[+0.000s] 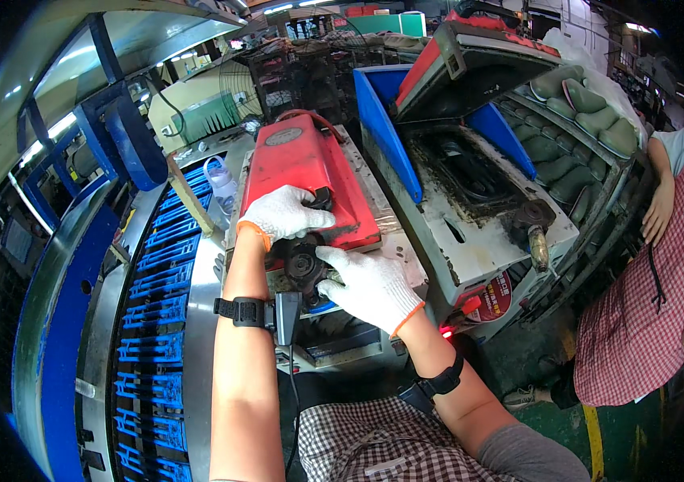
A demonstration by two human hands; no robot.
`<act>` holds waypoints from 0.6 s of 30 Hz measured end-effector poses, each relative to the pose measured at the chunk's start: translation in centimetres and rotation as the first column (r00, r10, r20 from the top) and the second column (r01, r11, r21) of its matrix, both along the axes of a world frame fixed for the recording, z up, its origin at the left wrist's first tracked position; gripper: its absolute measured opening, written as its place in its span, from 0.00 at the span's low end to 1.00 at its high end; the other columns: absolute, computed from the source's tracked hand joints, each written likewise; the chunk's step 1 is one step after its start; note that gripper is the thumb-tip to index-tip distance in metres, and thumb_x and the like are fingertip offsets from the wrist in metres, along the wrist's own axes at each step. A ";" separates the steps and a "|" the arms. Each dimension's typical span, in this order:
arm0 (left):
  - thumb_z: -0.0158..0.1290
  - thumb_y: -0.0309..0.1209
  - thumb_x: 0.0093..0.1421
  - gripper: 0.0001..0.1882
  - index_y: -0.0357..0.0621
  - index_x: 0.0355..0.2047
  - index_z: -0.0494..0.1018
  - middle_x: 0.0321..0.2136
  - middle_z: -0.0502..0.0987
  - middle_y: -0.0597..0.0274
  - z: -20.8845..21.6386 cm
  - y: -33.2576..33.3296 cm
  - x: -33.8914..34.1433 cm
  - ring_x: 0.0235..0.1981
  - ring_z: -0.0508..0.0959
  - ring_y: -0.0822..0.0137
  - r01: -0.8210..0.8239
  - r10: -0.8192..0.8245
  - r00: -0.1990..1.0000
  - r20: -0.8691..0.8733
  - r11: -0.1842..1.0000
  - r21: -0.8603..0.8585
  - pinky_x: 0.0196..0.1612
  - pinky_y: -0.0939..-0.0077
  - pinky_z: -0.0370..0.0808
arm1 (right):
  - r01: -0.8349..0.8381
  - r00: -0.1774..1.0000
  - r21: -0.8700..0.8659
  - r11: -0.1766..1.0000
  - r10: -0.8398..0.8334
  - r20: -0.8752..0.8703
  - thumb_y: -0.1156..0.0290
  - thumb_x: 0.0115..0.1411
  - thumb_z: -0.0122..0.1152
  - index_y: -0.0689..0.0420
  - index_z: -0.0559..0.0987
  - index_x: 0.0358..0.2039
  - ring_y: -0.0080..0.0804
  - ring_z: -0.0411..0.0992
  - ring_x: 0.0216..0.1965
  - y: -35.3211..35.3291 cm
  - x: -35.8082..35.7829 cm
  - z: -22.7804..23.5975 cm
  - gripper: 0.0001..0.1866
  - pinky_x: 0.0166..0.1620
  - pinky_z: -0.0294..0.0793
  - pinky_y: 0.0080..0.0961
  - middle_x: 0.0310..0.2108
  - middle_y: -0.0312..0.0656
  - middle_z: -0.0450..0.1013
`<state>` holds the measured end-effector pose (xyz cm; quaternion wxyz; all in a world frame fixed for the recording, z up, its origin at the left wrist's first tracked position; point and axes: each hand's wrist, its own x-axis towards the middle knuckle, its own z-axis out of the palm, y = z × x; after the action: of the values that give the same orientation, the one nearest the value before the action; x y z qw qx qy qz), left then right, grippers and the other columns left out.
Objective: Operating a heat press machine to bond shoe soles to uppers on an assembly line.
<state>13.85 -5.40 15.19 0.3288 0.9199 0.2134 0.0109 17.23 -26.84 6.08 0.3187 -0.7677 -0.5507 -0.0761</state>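
Of two big machines with red lids, the right machine (pixel 470 245) stands open with a black mold (pixel 470 169) inside, and the left machine (pixel 298 161) is shut. Beside them, one rack (pixel 619 213) holds many green shoe shapes (pixel 585 98). Two white gloves are at the left machine's front: the left hand (pixel 282 215) grips one black handle (pixel 323 198), and the right hand (pixel 374 283) touches one round black knob (pixel 304 262), but I can't tell if it grips.

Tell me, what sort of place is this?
Probably a factory workshop, perhaps for footwear: there's a worn red-topped machine, a long blue slatted track beside it, and racked green shoe-shaped pieces.
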 end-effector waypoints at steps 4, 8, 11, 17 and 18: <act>0.72 0.44 0.55 0.22 0.38 0.38 0.81 0.22 0.79 0.68 -0.2 0.4 0.1 0.21 0.75 0.75 0.006 -0.006 1.000 -0.002 1.000 0.004 0.26 0.76 0.71 | -0.002 1.000 -0.010 1.000 0.002 -0.019 0.51 0.64 0.62 0.51 0.74 0.61 0.51 0.82 0.39 0.0 -0.1 0.2 0.29 0.42 0.81 0.49 0.40 0.52 0.82; 0.72 0.43 0.55 0.22 0.38 0.39 0.82 0.23 0.81 0.67 0.1 0.0 -0.1 0.21 0.76 0.75 0.001 -0.001 1.000 -0.004 1.000 0.023 0.26 0.76 0.71 | -0.003 0.999 0.002 1.000 0.003 -0.034 0.51 0.64 0.62 0.51 0.74 0.61 0.51 0.82 0.40 0.0 -0.1 -0.1 0.29 0.43 0.81 0.49 0.41 0.52 0.82; 0.72 0.43 0.55 0.22 0.38 0.40 0.81 0.24 0.81 0.66 0.2 -0.1 -0.1 0.21 0.76 0.75 0.001 -0.002 1.000 0.004 1.000 0.016 0.26 0.76 0.72 | -0.005 0.999 0.003 1.000 0.006 -0.039 0.51 0.64 0.62 0.51 0.74 0.62 0.51 0.82 0.41 -0.1 -0.1 0.0 0.29 0.44 0.81 0.49 0.42 0.52 0.82; 0.72 0.44 0.55 0.22 0.38 0.39 0.81 0.24 0.81 0.66 -0.1 0.1 -0.3 0.21 0.76 0.75 0.007 -0.007 1.000 0.013 1.000 0.016 0.25 0.76 0.72 | 0.000 1.000 -0.010 1.000 -0.001 -0.032 0.50 0.65 0.61 0.51 0.74 0.62 0.51 0.82 0.40 -0.2 -0.4 0.2 0.29 0.43 0.81 0.49 0.42 0.51 0.82; 0.72 0.44 0.55 0.22 0.38 0.38 0.81 0.24 0.81 0.66 -0.1 0.1 -0.2 0.21 0.76 0.75 0.005 -0.005 1.000 0.015 1.000 0.021 0.25 0.76 0.72 | 0.005 1.000 -0.010 1.000 -0.005 -0.022 0.50 0.64 0.61 0.51 0.74 0.61 0.51 0.82 0.40 -0.2 -0.4 0.2 0.29 0.42 0.81 0.49 0.42 0.51 0.82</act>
<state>13.61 -5.26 15.10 0.3207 0.9237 0.2085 0.0192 16.87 -27.05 6.31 0.3209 -0.7714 -0.5457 -0.0656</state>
